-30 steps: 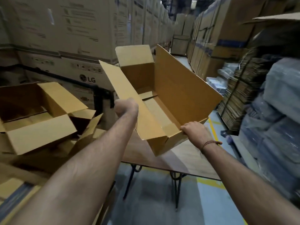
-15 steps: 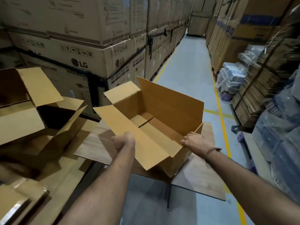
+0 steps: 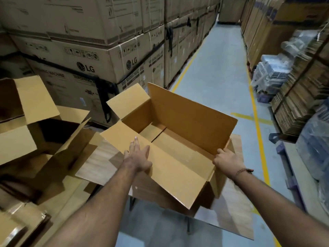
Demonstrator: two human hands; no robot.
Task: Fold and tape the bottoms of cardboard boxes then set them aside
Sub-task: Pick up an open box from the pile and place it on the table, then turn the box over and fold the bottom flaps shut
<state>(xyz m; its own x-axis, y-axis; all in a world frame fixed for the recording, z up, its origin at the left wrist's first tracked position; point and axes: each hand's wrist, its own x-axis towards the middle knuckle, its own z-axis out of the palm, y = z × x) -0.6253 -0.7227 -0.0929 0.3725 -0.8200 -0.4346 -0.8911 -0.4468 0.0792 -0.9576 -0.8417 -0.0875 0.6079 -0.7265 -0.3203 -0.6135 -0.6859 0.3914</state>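
- Head view, what changed: a second ago the left hand [image 3: 138, 158] was a clenched fist on the near long flap [image 3: 160, 168] and the cardboard box [image 3: 178, 139] was tipped up high. Now the box sits lower and more level on the wooden worktop [image 3: 99, 163], open side up, and the left hand has opened out flat, palm down on that flap.
- Head view, what it means: the bottom looks already closed, its two flaps meeting along a seam [image 3: 158, 135] on the inside floor. I judge the folding and taping done for this box, so setting it aside comes next. The tape itself cannot be seen from here.
- Head view, fingers of the left hand: spread and released, lying on the flap's inner face and pointing toward 12 o'clock, gripping nothing.
- Head view, right hand [image 3: 228, 160]: its fingers are curled over the box's right end wall at the top edge, grasping it.
- Head view, placing: the box's open cavity lies between the hands, at 1 o'clock from the left fingertips and 10 o'clock from the right hand. Other open boxes [image 3: 32, 122] are piled at 9 o'clock, a likely place to set this one.
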